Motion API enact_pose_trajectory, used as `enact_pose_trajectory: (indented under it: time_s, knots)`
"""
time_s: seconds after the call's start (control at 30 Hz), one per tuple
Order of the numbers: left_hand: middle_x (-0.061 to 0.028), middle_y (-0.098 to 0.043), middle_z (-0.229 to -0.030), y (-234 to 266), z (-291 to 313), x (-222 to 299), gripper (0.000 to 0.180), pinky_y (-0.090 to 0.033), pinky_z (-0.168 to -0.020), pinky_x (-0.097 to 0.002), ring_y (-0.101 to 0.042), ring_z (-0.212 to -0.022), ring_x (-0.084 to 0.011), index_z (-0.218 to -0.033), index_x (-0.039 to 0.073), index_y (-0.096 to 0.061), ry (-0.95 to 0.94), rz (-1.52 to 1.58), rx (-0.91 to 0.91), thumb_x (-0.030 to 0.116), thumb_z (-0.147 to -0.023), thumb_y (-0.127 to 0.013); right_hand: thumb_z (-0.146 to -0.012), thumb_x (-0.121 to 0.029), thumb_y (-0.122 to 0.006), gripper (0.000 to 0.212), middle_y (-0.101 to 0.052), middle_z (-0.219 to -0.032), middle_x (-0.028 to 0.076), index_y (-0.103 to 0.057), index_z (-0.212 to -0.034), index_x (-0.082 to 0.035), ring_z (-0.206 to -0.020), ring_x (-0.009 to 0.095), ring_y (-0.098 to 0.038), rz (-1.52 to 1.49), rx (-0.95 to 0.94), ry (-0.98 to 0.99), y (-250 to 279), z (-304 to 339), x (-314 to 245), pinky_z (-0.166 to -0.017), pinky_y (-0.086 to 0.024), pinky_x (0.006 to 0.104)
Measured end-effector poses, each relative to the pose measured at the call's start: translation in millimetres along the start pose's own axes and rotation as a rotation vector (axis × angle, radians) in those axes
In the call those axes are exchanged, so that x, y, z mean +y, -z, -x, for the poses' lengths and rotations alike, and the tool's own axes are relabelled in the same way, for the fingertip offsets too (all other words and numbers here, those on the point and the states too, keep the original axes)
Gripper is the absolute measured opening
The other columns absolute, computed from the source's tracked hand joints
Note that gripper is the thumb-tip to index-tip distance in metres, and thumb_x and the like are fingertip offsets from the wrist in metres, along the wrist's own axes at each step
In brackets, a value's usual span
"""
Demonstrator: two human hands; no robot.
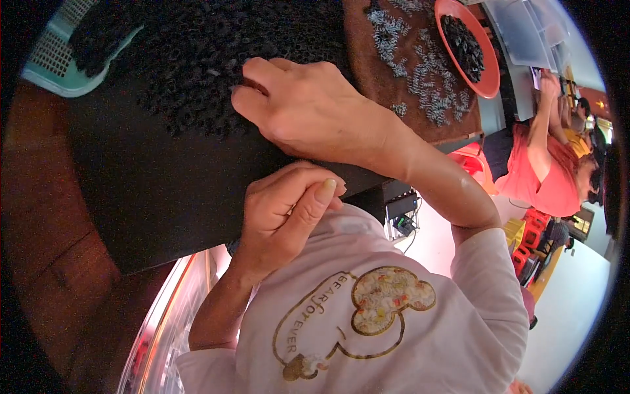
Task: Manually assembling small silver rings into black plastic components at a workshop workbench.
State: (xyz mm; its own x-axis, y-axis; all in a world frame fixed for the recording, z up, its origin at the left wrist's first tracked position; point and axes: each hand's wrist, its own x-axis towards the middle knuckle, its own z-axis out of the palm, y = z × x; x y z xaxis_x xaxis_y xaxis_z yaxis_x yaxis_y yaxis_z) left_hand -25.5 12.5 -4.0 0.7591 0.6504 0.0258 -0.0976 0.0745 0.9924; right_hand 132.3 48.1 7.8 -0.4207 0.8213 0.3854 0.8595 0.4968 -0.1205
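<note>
Black worktop carries a broad heap of small dark pieces, spreading forward and leftward from the right hand, the nearer, whose fingers curl over its edge; the left hand is folded fist-like. I cannot tell whether either holds anything.

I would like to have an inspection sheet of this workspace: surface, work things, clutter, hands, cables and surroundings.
Surface: black table, brown mat at right.
Work things: black parts heaped on table, more in teal basket and orange bowl; silvery pieces spread on mat.
Clutter: clear bin beyond bowl.
Hands: left hand curled closed, contents hidden; right hand bent at black parts, grip unclear.
Cables: one below table, by small device.
Surroundings: person in red; red stools.
</note>
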Motion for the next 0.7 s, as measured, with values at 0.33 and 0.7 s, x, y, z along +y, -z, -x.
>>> enact_pose_trajectory:
  time_s: [0.33, 0.7]
  knots:
    - [-0.0119, -0.065, -0.086, -2.7, 0.3, -1.6, 0.024, -0.051, -0.066, -0.0269, -0.064, -0.068, -0.0152, -0.090, -0.004, -0.062, 0.018, 0.018, 0.010, 0.014, -0.095, -0.048, -0.074, -0.015, -0.056, 0.014, -0.055, -0.082, 0.013, -0.056, -0.080, -0.002, -0.073, 0.027, -0.064, -0.010, 0.013, -0.015, -3.3, 7.6, 2.7, -0.052, -0.054, 0.0366]
    - [-0.0102, -0.064, -0.086, -3.2, 5.0, -10.8, 0.019, -0.050, -0.063, -0.0238, -0.062, -0.070, -0.0124, -0.091, -0.005, -0.062, 0.052, 0.193, 0.077, 0.010, -0.094, -0.052, -0.074, 0.005, -0.064, 0.041, -0.055, -0.083, 0.007, -0.057, -0.113, -0.005, -0.061, 0.016, -0.054, -0.548, 0.159, -0.210, 39.9, 46.1, -5.7, -0.050, -0.042, 0.0271]
